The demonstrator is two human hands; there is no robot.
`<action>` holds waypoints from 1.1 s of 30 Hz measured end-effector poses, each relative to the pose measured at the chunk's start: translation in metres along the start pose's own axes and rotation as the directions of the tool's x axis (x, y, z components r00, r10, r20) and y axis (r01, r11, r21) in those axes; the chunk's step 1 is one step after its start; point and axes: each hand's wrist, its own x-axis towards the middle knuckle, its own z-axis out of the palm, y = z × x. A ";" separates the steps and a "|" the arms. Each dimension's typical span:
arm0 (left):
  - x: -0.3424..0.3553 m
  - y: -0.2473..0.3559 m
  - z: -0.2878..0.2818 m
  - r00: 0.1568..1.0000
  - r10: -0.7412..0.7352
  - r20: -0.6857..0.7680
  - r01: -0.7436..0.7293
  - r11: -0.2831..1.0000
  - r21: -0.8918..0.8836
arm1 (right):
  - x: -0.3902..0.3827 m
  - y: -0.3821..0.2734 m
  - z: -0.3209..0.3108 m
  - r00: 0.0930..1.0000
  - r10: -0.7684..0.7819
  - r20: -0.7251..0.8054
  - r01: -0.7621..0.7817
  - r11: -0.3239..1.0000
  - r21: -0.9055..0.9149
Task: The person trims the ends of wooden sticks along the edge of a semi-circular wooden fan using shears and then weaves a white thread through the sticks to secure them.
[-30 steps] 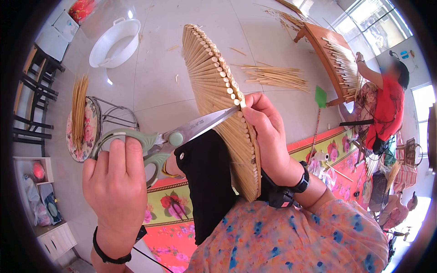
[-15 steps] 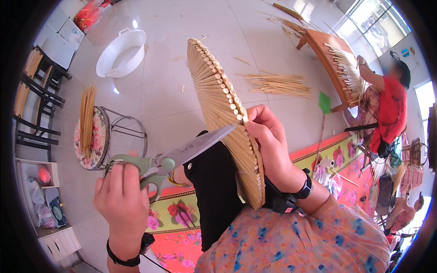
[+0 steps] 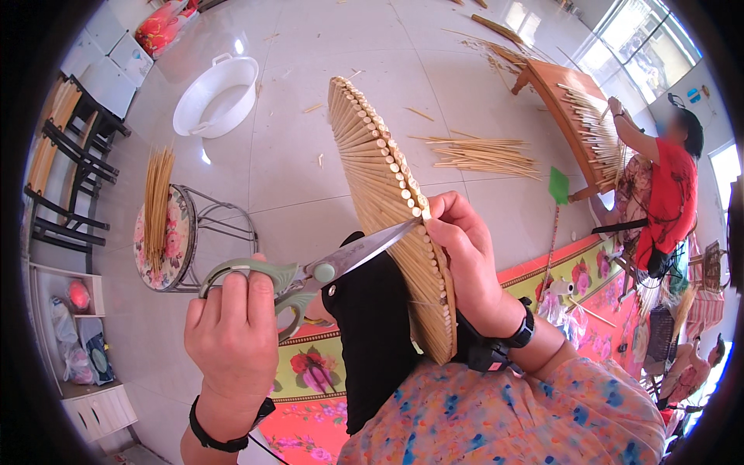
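My left hand (image 3: 232, 333) grips scissors (image 3: 341, 267) with green handles, fingers through the loops. The blades look almost closed, and their tip meets the rim of a straw piece (image 3: 387, 209) close to my right thumb. Tan stalks fan out across this piece, and a row of pale, round cut ends lines its edge. It stands tilted, nearly edge-on to me, with its lower end against my lap. My right hand (image 3: 469, 256) pinches the rim between thumb and fingers; the fingers behind it are partly hidden.
A floral stool (image 3: 174, 240) bears a stalk bundle. Beyond it sits a white basin (image 3: 217, 97). Loose stalks (image 3: 484, 155) lie on the floor. At right, a person in red (image 3: 670, 182) works at a wooden table (image 3: 554, 97) spread with stalks. A green fly swatter (image 3: 558, 186) stands nearby.
My left hand has moved right and slightly down, bringing the scissors' tip to the rim beside my right thumb. The right hand keeps its pinch. The whole view has shifted slightly.
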 end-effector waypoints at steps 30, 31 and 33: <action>-0.066 0.041 0.050 0.660 -0.529 0.533 0.614 -0.029 -0.789 | 0.005 -0.008 -0.027 0.996 0.088 -0.029 -0.088 0.996 -0.006; -0.069 0.047 0.057 0.667 -0.508 0.546 0.578 -0.109 -0.809 | 0.005 -0.010 -0.029 0.996 0.074 -0.043 -0.075 0.997 -0.031; -0.070 0.056 0.063 0.660 -0.460 0.594 0.583 -0.184 -0.791 | 0.005 -0.014 -0.033 0.998 0.055 -0.043 -0.058 0.996 -0.071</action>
